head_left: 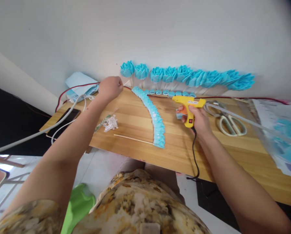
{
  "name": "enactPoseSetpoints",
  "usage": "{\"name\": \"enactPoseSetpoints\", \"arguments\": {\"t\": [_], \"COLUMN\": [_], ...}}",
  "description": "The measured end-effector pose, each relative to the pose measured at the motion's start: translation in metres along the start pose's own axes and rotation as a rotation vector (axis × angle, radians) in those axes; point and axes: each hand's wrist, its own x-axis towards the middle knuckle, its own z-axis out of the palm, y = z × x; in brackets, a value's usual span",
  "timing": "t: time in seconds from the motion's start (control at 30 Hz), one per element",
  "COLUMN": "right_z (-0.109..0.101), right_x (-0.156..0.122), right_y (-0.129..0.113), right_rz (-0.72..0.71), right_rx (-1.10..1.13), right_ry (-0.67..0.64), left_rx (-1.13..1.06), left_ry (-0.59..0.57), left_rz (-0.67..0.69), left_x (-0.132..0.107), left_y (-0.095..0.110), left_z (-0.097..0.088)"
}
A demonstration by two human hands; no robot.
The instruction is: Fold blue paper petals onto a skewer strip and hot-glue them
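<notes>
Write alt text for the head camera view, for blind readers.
The right hand holds a yellow glue gun over a wooden table, the left hand a pale stick; a blue ruffled strip lies between, blue flowers behind.

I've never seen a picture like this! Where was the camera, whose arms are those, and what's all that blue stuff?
There's no robot here. A person wears a camera on their head, looking forward and down, so you see their own two arms reaching out.

The right hand holds a yellow glue gun. The left hand is curled closed, seemingly around a thin pale stick.

On the wooden table, a curved strip of blue petals lies between the hands. Near it are another stick and a little pile of white pieces. Scissors lie on the right. Along the wall at the back is a row of blue flowers.
</notes>
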Motion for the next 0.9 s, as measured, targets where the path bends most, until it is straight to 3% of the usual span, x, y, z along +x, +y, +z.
{"name": "enactPoseSetpoints", "arguments": {"t": [0.07,0.13,0.23,0.37,0.57,0.63,0.7,0.8,0.9], "right_z": [0.000,0.000,0.001,0.003,0.004,0.004,0.004,0.005,0.004], "right_x": [0.000,0.000,0.000,0.000,-0.001,-0.001,-0.001,0.000,0.001], "right_y": [0.000,0.001,0.000,-0.001,-0.003,-0.002,-0.001,-0.001,-0.001], "right_rz": [-0.002,-0.002,-0.015,-0.012,0.010,0.018,0.016,0.017,0.013], "right_rx": [0.009,0.016,0.016,0.014,0.018,0.022,0.030,0.041,0.055], "right_ry": [-0.003,-0.008,0.006,0.016,0.019,0.015,0.018,0.040,0.053], "left_rx": [-0.038,-0.028,0.039,0.071,0.058,0.094,0.127,0.153,0.144], "left_ry": [0.003,-0.064,-0.146,-0.162,-0.172,-0.189,-0.175,-0.142,0.011], "left_rz": [0.044,0.036,-0.012,0.010,0.284,0.443,0.503,0.461,0.335], "left_x": [0.000,-0.002,-0.008,-0.018,-0.063,-0.083,-0.098,-0.108,-0.113], "left_y": [-0.003,-0.009,-0.021,-0.030,-0.037,-0.043,-0.051,-0.064,-0.076], "left_z": [-0.006,-0.002,0.018,0.037,0.024,0.025,0.030,0.031,0.020]}}
